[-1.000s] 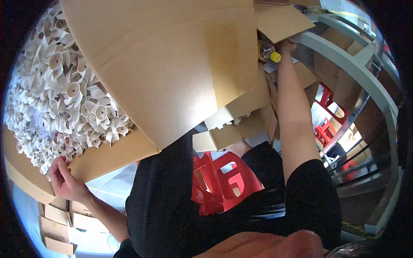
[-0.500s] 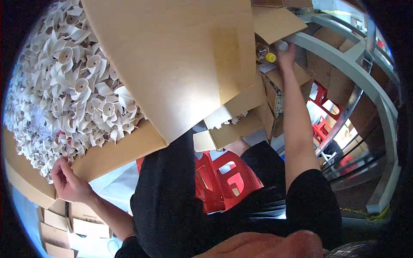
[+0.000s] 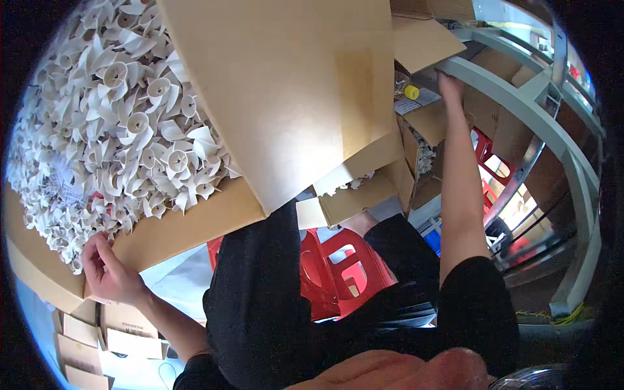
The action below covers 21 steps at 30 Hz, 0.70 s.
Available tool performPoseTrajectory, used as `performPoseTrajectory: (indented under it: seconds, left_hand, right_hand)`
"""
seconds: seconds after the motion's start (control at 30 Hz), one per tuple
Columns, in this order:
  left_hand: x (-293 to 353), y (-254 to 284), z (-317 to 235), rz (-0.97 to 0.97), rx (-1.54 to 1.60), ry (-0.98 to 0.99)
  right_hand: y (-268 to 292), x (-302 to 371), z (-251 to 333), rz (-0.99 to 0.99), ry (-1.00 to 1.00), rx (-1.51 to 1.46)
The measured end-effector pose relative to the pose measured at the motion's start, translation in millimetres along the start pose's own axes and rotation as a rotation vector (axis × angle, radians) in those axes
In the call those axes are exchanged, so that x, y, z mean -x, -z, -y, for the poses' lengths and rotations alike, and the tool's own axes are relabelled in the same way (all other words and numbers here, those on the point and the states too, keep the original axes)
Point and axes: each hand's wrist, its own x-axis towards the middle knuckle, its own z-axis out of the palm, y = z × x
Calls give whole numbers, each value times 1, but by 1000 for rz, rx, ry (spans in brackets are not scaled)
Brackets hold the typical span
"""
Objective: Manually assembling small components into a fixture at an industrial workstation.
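Note:
White plastic fan-shaped parts, with cup-like hubs and curved blades, fill a large cardboard box at the left. My left hand rests at the box's near edge beside the parts. Its fingers are curled in, and whether anything small is between them is hidden. My right arm stretches far to the right. There my right hand reaches in by a cardboard flap and a grey-green frame. Its fingers are out of sight, so what they hold cannot be seen.
A tall cardboard panel rises between my arms. A bottle with a yellow cap lies near my right hand. Below it, open cartons hold more white pieces. A red plastic stool stands beyond my legs; folded cartons are at lower left.
My right hand has moved slightly right, in by the flap and frame; the whitish piece seen at its fingers before is out of view. My left hand stays curled at the box edge.

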Motion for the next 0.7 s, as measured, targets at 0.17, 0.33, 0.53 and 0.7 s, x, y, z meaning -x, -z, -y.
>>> performPoseTrajectory:
  seconds: [0.17, 0.33, 0.53, 0.7]
  left_hand:
    - [1, -3, -5, 12, -64, 23]
    - [-2, 0, -5, 2, -59, 36]
    - [1, -12, -15, 14, -12, 48]
    - [-3, -5, -13, 29, -71, 68]
  right_hand:
    - [32, 90, 61, 63, -26, -552]
    - [53, 119, 114, 184, 76, -310]
    - [33, 98, 45, 41, 68, -279]
    - [48, 98, 63, 99, -108, -286]
